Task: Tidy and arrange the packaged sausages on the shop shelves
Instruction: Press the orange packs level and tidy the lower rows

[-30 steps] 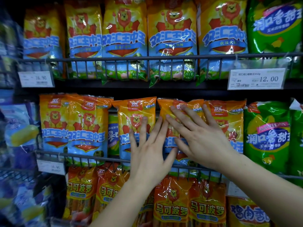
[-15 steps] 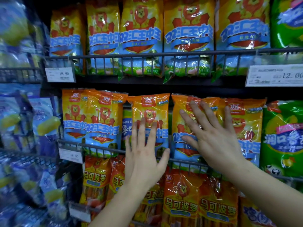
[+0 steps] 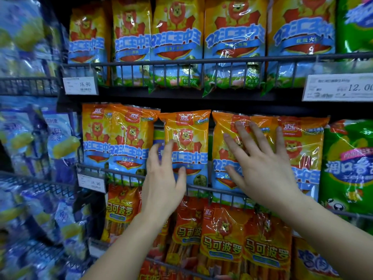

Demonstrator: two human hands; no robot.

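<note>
On the middle shelf, beyond the blue packets [image 3: 60, 138] and two orange lion packs [image 3: 125, 142], my left hand [image 3: 163, 184] is released. Its fingers lie loose against the left edge of the middle sausage pack [image 3: 186, 134], and the thumb rests on the pack's front above the wire rail [image 3: 201, 187]. Just beside it, my right hand [image 3: 262, 170] is spread flat, fingers straight, pressing the next sausage pack [image 3: 224, 126], which stands upright behind the rail. Green packets [image 3: 349, 168] stand at the far right.

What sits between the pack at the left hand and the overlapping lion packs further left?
Head view: a green-and-blue pack, set further back, shows in that gap beside the left hand.
</note>
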